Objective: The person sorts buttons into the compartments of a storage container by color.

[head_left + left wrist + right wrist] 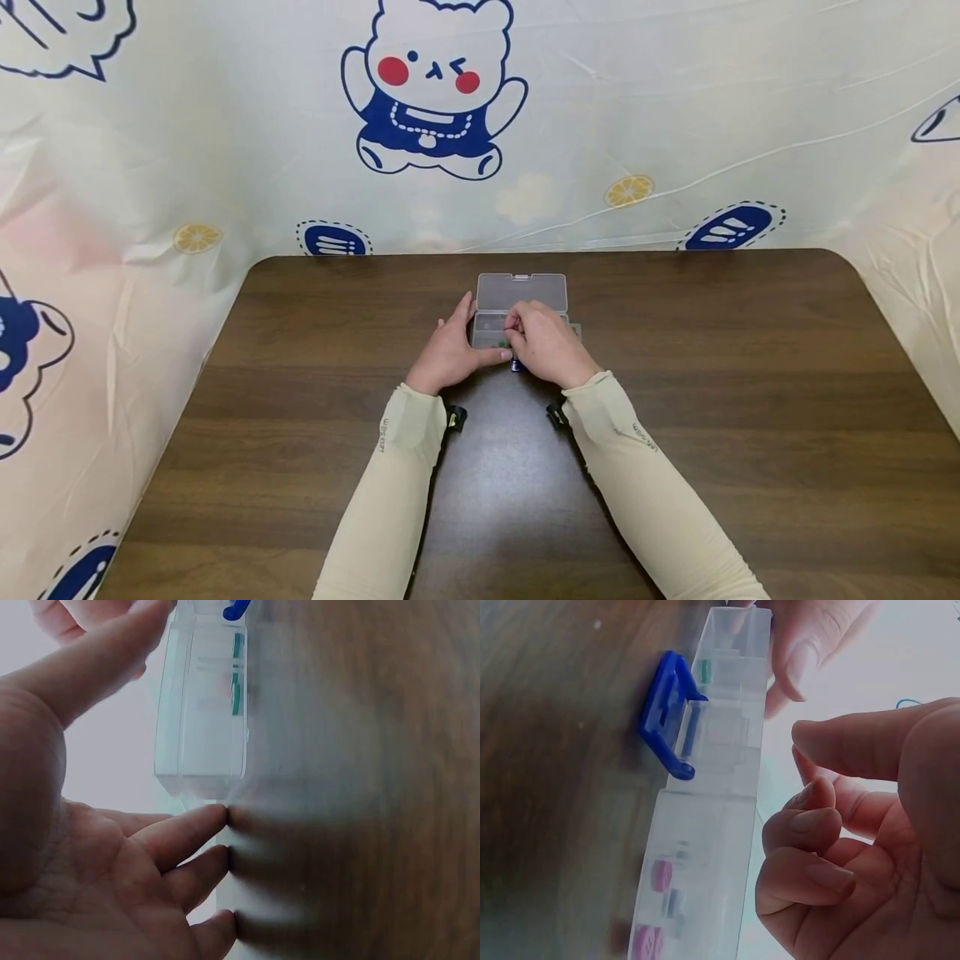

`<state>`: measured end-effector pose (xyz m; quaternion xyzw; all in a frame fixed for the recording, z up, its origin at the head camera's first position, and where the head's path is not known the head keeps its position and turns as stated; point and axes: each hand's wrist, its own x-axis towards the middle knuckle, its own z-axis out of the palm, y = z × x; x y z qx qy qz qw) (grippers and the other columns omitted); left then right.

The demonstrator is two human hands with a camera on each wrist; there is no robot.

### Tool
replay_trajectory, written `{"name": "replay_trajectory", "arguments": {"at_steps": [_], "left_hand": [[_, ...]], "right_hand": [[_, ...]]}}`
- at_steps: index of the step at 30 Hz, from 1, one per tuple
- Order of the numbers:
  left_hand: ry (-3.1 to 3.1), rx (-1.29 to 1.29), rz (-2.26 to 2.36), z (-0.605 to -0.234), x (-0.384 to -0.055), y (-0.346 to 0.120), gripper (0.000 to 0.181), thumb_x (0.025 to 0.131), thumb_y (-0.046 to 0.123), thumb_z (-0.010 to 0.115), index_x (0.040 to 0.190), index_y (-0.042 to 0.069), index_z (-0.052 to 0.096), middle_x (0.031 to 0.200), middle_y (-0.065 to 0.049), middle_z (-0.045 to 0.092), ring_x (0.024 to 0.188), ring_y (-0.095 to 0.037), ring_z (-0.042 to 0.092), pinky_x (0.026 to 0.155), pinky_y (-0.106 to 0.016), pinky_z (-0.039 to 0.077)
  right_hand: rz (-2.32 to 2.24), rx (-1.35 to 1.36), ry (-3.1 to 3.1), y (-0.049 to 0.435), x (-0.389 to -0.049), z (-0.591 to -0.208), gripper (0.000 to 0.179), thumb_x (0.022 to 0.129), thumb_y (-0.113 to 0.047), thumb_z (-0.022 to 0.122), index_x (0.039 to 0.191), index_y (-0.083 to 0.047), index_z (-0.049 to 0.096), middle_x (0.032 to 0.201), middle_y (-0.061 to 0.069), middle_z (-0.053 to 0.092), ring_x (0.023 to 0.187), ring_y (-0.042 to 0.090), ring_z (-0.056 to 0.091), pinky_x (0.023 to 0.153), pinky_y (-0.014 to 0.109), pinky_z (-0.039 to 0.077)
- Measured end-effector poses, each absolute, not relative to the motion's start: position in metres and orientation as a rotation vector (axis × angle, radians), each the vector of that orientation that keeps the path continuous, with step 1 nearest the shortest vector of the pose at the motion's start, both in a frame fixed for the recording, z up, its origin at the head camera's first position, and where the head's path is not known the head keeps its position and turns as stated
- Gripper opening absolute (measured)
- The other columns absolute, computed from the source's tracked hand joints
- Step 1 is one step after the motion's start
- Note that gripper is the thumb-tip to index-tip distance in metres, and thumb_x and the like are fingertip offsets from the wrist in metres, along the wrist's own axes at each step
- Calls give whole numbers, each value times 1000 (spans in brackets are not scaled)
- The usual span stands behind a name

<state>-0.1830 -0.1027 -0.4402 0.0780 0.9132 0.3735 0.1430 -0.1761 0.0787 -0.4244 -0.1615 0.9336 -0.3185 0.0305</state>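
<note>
A clear plastic compartment box (487, 339) stands with its lid (521, 293) raised at the back. Thin green pieces (237, 694) lie on its floor. A blue plastic latch (654, 712) sticks out from its front. My left hand (450, 354) spreads round the box's left corner, thumb along the front rim, fingers straight with tips at the tabletop. Above the compartments hovers my right hand (551, 343), its thumb and index finger brought together and the others curled. I cannot tell whether a small piece sits between those fingertips.
Round pink buttons (661, 875) show through a clear container section (705, 840) right of the latch. The brown wood table (712, 375) extends on both sides. A printed cloth (675, 100) hangs behind its far edge.
</note>
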Motion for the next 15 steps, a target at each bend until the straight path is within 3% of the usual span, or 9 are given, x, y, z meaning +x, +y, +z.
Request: {"name": "replay_trajectory", "arguments": {"at_steps": [9,15], "left_hand": [[2633,199,1070,-437,-185,-106,110,86,51,76,162,7,10,164,-9,27,149,-43,22,123,-52,15],[2661,212,1063,-433,-187,-105,105,88,51,73,162,9,13,161,-16,31,143,-40,36,116,-53,33]], "right_hand": [[-1022,-475,2905,87,-176,-419,5,98,-12,64,99,-7,66,96,7,61,86,21,56,76,37,50],[-996,-450,2950,97,-175,-415,9,97,-13,64,102,-5,65,101,10,60,91,25,56,82,40,51]]}}
